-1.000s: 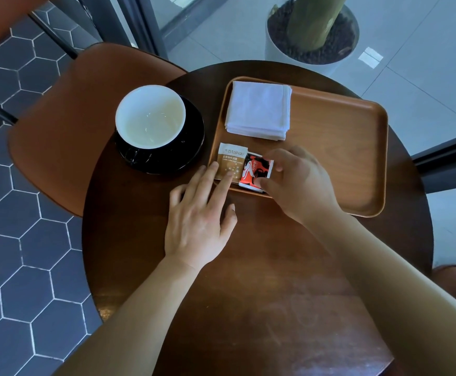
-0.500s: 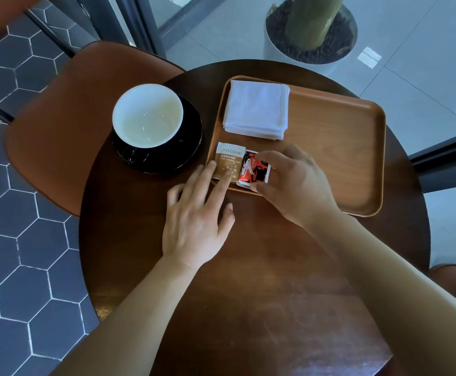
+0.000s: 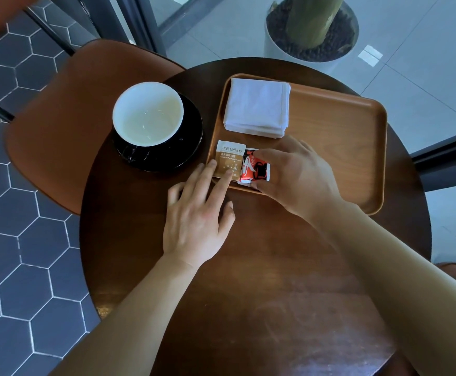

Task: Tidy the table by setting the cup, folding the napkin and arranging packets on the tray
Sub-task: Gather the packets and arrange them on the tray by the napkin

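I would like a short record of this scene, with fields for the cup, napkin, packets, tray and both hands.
cup: white, on black saucer, left of tray
napkin: folded, in tray's far left corner
packets: brown packet and red packet side by side, tray's near left corner
tray: wooden, on round table
left hand: fingertip on brown packet
right hand: fingers pinching red packet

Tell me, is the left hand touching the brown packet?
Touching. In the head view, a fingertip of the left hand lies on the lower part of the brown packet, with no gap visible.
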The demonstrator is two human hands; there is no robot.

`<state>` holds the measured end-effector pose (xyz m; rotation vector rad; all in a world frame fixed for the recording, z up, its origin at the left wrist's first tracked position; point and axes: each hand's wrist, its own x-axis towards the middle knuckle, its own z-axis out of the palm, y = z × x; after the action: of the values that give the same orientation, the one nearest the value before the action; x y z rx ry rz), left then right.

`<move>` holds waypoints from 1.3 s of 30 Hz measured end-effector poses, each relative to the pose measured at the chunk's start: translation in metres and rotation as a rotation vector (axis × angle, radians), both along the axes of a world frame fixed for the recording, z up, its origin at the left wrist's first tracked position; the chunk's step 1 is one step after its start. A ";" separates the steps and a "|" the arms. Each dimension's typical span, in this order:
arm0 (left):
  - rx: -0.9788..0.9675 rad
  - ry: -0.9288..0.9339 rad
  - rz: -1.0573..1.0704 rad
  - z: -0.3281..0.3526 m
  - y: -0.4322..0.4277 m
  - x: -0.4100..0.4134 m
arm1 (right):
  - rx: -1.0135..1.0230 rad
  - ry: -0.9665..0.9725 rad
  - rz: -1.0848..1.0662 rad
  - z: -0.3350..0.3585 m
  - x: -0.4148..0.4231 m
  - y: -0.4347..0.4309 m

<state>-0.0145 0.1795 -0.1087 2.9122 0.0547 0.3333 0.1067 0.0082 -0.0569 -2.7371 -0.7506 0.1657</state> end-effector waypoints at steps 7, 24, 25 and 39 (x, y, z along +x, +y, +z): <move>0.003 -0.003 0.003 -0.001 0.000 0.001 | 0.028 0.017 -0.009 -0.002 0.004 -0.002; 0.004 0.010 0.003 0.000 0.000 0.000 | 0.119 0.069 -0.042 -0.003 -0.002 0.004; 0.004 0.012 0.002 0.001 0.000 0.000 | 0.123 0.074 -0.042 -0.003 -0.002 0.004; 0.002 0.003 0.004 -0.001 0.000 0.000 | 0.127 0.048 -0.045 -0.004 -0.007 0.003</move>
<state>-0.0146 0.1791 -0.1092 2.9145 0.0608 0.3299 0.0996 0.0108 -0.0608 -2.6183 -0.6622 0.1668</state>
